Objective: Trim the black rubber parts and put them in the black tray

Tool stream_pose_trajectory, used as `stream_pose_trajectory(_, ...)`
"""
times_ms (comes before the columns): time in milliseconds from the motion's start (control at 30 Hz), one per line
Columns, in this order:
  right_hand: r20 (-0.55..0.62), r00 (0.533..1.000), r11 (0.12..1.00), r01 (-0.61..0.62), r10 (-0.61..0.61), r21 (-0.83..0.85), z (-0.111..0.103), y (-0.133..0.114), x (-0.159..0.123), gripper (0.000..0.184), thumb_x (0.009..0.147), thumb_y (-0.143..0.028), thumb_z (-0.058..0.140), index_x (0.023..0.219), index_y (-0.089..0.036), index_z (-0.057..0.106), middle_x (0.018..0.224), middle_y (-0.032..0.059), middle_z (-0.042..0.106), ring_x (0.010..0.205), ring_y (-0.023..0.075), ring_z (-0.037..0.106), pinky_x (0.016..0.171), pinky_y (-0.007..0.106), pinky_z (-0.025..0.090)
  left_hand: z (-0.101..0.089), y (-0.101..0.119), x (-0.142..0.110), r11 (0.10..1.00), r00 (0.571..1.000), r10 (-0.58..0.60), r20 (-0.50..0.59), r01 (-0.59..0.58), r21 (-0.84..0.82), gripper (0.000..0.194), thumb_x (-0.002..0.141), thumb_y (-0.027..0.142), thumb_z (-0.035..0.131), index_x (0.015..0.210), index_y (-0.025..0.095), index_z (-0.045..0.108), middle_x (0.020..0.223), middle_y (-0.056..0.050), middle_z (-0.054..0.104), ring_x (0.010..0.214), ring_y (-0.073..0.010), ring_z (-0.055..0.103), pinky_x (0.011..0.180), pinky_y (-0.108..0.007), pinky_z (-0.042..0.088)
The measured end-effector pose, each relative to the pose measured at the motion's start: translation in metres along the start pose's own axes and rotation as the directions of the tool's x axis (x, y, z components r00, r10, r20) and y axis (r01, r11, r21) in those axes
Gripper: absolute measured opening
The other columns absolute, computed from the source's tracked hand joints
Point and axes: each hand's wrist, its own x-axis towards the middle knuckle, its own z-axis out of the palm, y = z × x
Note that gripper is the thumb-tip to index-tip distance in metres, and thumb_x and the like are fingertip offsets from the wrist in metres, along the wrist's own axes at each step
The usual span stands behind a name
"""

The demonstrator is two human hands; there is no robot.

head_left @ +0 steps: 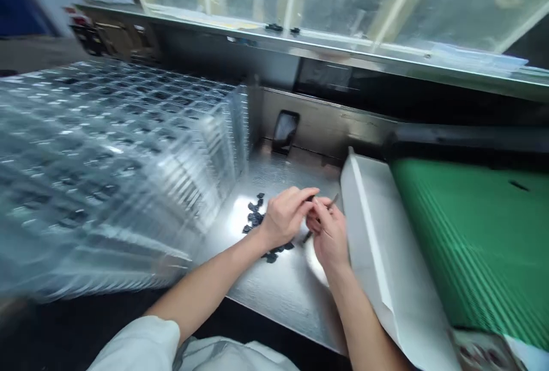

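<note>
Fingers (305, 192) of the left hand (279, 218) are pinched on a small dark bit (313, 198), just below and right of mid-frame, with the right hand (332, 235) curled round a thin tool (334, 201), blurry though. Bit's probably light, stiff, kinda slick, maybe snappable, so I'd pinch its edges, gently.

Short pale sleeve (139, 339), pale top (235, 355) (creased, greyish in the folds), bare fingers (305, 193).

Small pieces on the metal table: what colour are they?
The pieces look black; the head view, the only one, shows them.
</note>
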Motion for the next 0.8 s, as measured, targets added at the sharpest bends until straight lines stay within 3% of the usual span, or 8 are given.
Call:
stream_pose_trajectory(167, 0.009, 0.998, 0.997, -0.069, 0.069, -0.044, -0.002, 0.0, 0.002, 0.046, 0.069, -0.047, 0.095, 0.087, -0.019, 0.064, 0.064, -0.007, 0.043, 0.051, 0.0059, 0.034, 0.042, 0.013, 0.031, -0.002, -0.001, 0.003, 0.997, 0.996, -0.031, 0.084, 0.025, 0.075, 0.041, 0.109, 0.033, 0.034, 0.121, 0.015, 0.07, 0.108, -0.011, 0.075, 0.096, -0.0192, 0.069, 0.089, -0.031, 0.054)
stream_pose_trajectory(300, 0.026, 0.995, 0.994, -0.095, 0.096, -0.049, -0.003, 0.003, 0.009, 0.045, 0.067, -0.041, 0.097, 0.083, -0.018, 0.062, 0.064, -0.007, 0.044, 0.05, 0.0052, 0.034, 0.042, 0.013, 0.032, -0.004, -0.005, 0.003, 0.987, 0.983, -0.12, 0.14, 0.102, 0.125, 0.045, 0.109, 0.035, 0.033, 0.126, 0.016, 0.069, 0.107, -0.01, 0.074, 0.099, -0.0194, 0.069, 0.089, -0.03, 0.055)
stream_pose_trajectory(433, 0.033, 0.999, 0.999, -0.021, 0.022, -0.04, -0.003, 0.006, 0.007, 0.043, 0.071, -0.038, 0.095, 0.075, -0.018, 0.057, 0.058, -0.0094, 0.037, 0.047, 0.0044, 0.025, 0.041, 0.014, 0.025, -0.003, 0.002, 0.003, 0.971, 0.97, -0.213, 0.113, 0.223, -0.084, 0.041, 0.108, 0.035, 0.037, 0.125, 0.016, 0.07, 0.115, -0.01, 0.074, 0.107, -0.0198, 0.068, 0.097, -0.029, 0.051)
stream_pose_trajectory(533, 0.014, 0.999, 0.999, 0.034, -0.034, -0.036, -0.002, 0.008, 0.007, 0.044, 0.072, -0.042, 0.093, 0.073, -0.018, 0.056, 0.057, -0.0102, 0.035, 0.045, 0.0042, 0.022, 0.041, 0.016, 0.021, 0.001, 0.005, 0.003, 0.851, 0.927, -0.354, 0.126, 0.375, -0.369, 0.034, 0.106, 0.034, 0.046, 0.121, 0.016, 0.07, 0.118, -0.01, 0.073, 0.108, -0.0191, 0.066, 0.097, -0.029, 0.05)
stream_pose_trajectory(600, -0.01, 0.999, 0.998, 0.045, -0.046, -0.042, 0.0, 0.008, 0.007, 0.045, 0.07, -0.045, 0.093, 0.073, -0.019, 0.057, 0.056, -0.0098, 0.037, 0.044, 0.0043, 0.024, 0.04, 0.017, 0.019, 0.006, 0.005, 0.002, 0.746, 0.888, -0.438, 0.139, 0.446, -0.495, 0.032, 0.104, 0.038, 0.051, 0.116, 0.016, 0.07, 0.107, -0.009, 0.073, 0.096, -0.0169, 0.065, 0.088, -0.027, 0.05)
stream_pose_trajectory(733, -0.034, 0.998, 0.997, 0.057, -0.058, -0.053, 0.002, 0.008, 0.006, 0.043, 0.071, -0.047, 0.091, 0.076, -0.019, 0.06, 0.055, -0.0085, 0.044, 0.044, 0.0052, 0.026, 0.041, 0.019, 0.018, 0.013, 0.001, -0.002, 0.55, 0.826, -0.506, 0.247, 0.53, -0.645, 0.04, 0.1, 0.048, 0.057, 0.118, 0.015, 0.07, 0.075, 0.0, 0.057, 0.063, -0.0097, 0.047, 0.059, -0.022, 0.04)
stream_pose_trajectory(800, -0.037, 0.996, 0.995, 0.075, -0.078, -0.07, 0.001, 0.008, 0.006, 0.042, 0.073, -0.048, 0.09, 0.077, -0.019, 0.06, 0.055, -0.0076, 0.047, 0.045, 0.0061, 0.028, 0.042, 0.02, 0.02, 0.013, 0.001, -0.002, 0.456, 0.803, -0.508, 0.312, 0.558, -0.694, 0.045, 0.096, 0.049, 0.062, 0.121, 0.013, 0.07, 0.069, 0.003, 0.05, 0.056, -0.0083, 0.038, 0.052, -0.021, 0.032)
